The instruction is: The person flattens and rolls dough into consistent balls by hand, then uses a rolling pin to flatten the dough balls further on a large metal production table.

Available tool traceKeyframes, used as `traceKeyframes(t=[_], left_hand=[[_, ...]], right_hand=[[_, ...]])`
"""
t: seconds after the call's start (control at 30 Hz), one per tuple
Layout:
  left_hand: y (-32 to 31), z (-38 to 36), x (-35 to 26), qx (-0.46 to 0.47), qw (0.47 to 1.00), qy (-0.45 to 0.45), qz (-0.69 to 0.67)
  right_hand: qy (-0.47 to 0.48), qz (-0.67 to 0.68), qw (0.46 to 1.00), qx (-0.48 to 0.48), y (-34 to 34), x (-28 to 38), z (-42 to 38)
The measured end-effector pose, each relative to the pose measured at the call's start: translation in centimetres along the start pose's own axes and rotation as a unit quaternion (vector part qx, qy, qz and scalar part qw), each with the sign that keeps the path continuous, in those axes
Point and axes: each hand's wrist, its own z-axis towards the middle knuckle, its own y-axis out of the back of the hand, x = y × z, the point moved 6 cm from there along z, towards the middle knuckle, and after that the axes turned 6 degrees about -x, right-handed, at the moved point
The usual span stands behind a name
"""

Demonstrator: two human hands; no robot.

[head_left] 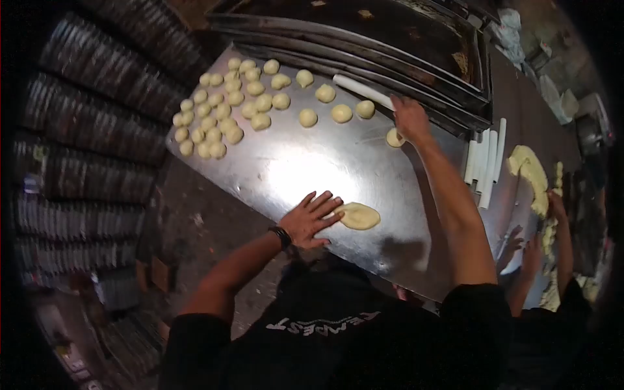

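Note:
My left hand lies on the metal table with its fingers spread, the fingertips touching the near end of a flattened oval piece of dough. Farther away on the right, my right hand is closed round one end of a white rolling pin, which rests by the table's back edge. Just below that hand is a small round of dough, partly covered by it. Many dough balls sit at the table's far left, and a few looser ones, such as one dough ball, lie nearer the rolling pin.
Stacked dark baking trays border the back of the metal table. Several white rods lie at the right. Beyond them, a co-worker's hands are near a large dough piece. Racks stand at the left.

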Motion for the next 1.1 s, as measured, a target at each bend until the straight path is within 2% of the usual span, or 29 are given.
traceKeyframes(t=[0.07, 0.17, 0.2, 0.27, 0.3, 0.37, 0.43, 0.47, 0.5, 0.53, 0.57, 0.67, 0.7, 0.77, 0.8, 0.87, 0.93, 1.03, 1.07, 1.1], left_hand=[[0.3, 0.0, 0.3, -0.033, 0.999, 0.010, -0.031], [0.6, -1.0, 0.8, -0.091, 0.994, 0.050, -0.045], [1.6, -1.7, 1.5, -0.179, 0.979, 0.074, -0.067], [1.4, -3.6, 3.9, -0.373, 0.892, 0.222, -0.127], [0.4, -4.6, 5.3, -0.450, 0.830, 0.281, -0.172], [2.0, -4.9, 6.2, -0.566, 0.702, 0.325, -0.285], [2.7, -3.5, 5.9, -0.530, 0.731, 0.282, -0.324], [3.0, -2.0, 5.9, -0.489, 0.794, 0.254, -0.258], [3.0, -0.6, 5.4, -0.432, 0.852, 0.227, -0.190], [4.3, 1.2, 4.0, -0.408, 0.876, 0.212, -0.144], [4.5, 2.9, 3.1, -0.334, 0.911, 0.226, -0.089], [1.1, 4.1, 1.8, -0.201, 0.961, 0.185, 0.029], [0.3, 2.7, 0.8, -0.159, 0.970, 0.177, 0.057], [1.1, -0.1, -1.7, -0.111, 0.983, 0.142, 0.022], [0.4, -2.4, -2.7, -0.159, 0.979, 0.131, -0.005], [-0.5, -5.4, -4.6, -0.136, 0.980, 0.139, -0.041], [-1.6, -6.7, -5.0, -0.200, 0.969, 0.119, -0.088], [-0.7, -6.2, -4.4, -0.232, 0.943, 0.160, -0.178], [-0.7, -5.8, -4.4, -0.225, 0.942, 0.197, -0.156], [-0.2, -4.8, -5.0, -0.214, 0.938, 0.236, -0.135]], right_hand=[[0.037, 0.086, 0.988, -0.120, 5.1, 1.1, -4.4], [-0.015, 0.166, 0.977, -0.135, 11.9, 6.0, -11.1], [-0.036, 0.180, 0.971, -0.153, 13.5, 7.8, -13.6], [-0.040, 0.204, 0.965, -0.163, 13.6, 10.5, -18.8], [-0.039, 0.209, 0.971, -0.106, 11.7, 11.2, -21.6], [-0.043, 0.176, 0.983, -0.013, 9.4, 12.2, -24.4], [-0.051, 0.103, 0.991, 0.065, 8.7, 12.9, -25.0], [-0.034, 0.075, 0.994, 0.068, 8.5, 12.5, -24.4], [-0.070, 0.068, 0.994, 0.052, 8.7, 12.2, -23.7], [-0.110, 0.061, 0.991, 0.037, 8.6, 11.6, -23.0], [-0.128, 0.029, 0.991, 0.018, 7.7, 10.5, -22.5], [-0.229, -0.064, 0.970, -0.041, 5.5, 10.0, -24.2], [-0.267, -0.091, 0.958, -0.056, 4.8, 10.2, -25.4], [-0.239, -0.046, 0.967, -0.069, 5.8, 13.1, -28.5], [-0.224, -0.025, 0.971, -0.079, 6.8, 14.9, -30.5], [-0.211, 0.017, 0.976, -0.047, 7.3, 16.1, -34.0], [-0.168, 0.029, 0.983, -0.072, 8.3, 16.3, -35.3], [-0.156, 0.139, 0.978, -0.001, 8.9, 13.9, -33.3], [-0.143, 0.156, 0.976, -0.050, 8.9, 13.2, -32.6], [-0.156, 0.134, 0.977, -0.059, 8.7, 12.7, -31.5]])
